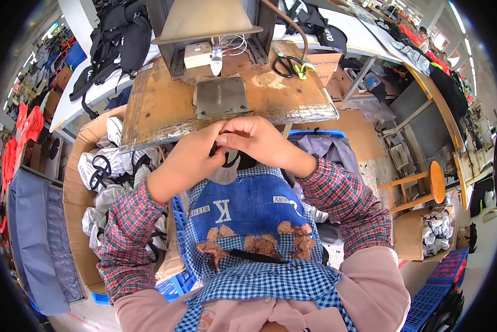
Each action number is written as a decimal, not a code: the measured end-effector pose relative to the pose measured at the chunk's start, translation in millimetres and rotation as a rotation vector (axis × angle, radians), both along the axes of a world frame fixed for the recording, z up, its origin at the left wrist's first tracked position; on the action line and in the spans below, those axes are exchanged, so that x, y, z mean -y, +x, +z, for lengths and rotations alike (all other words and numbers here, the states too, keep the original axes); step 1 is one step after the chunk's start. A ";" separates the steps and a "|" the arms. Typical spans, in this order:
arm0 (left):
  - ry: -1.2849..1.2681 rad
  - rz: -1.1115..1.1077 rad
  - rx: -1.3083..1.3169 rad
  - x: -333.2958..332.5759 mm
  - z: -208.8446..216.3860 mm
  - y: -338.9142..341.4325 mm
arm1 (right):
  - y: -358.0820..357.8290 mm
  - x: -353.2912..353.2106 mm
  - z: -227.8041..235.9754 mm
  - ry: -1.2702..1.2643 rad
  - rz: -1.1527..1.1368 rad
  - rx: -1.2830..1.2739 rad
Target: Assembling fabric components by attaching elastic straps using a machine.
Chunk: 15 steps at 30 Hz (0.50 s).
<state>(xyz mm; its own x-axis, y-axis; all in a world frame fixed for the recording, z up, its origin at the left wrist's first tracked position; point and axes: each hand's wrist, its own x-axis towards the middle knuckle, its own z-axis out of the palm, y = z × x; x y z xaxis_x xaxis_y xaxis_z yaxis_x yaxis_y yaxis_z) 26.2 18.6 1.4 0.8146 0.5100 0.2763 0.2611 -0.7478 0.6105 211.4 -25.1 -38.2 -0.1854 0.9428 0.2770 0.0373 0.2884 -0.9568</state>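
Note:
Both my hands meet in front of the wooden board's near edge, above my lap. My left hand is closed, and its thumb and fingers pinch a small black and grey fabric piece. From the other side, my right hand also grips that piece, its thumb and bent fingertips pressed together at the upper edge. The fabric hangs down below the fingers, with a white marking on its black part. Its upper part is hidden by my fingers.
Ahead stands a machine with a beige cover and a metal plate on the wooden board. Black-handled scissors lie there. A cardboard box of grey-and-black pieces is at left; a wooden stool stands at right.

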 end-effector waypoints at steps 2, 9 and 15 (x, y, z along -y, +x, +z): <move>0.006 -0.069 -0.057 -3.6 7.7 -4.5 | 8.9 4.5 5.7 -0.037 0.053 0.129; -0.071 -0.185 -0.002 -19.0 13.1 -8.2 | 22.1 3.9 26.1 -0.161 0.164 0.108; -0.385 -0.100 0.071 -31.1 -2.4 -8.3 | 25.7 -3.0 26.1 -0.304 0.190 -0.043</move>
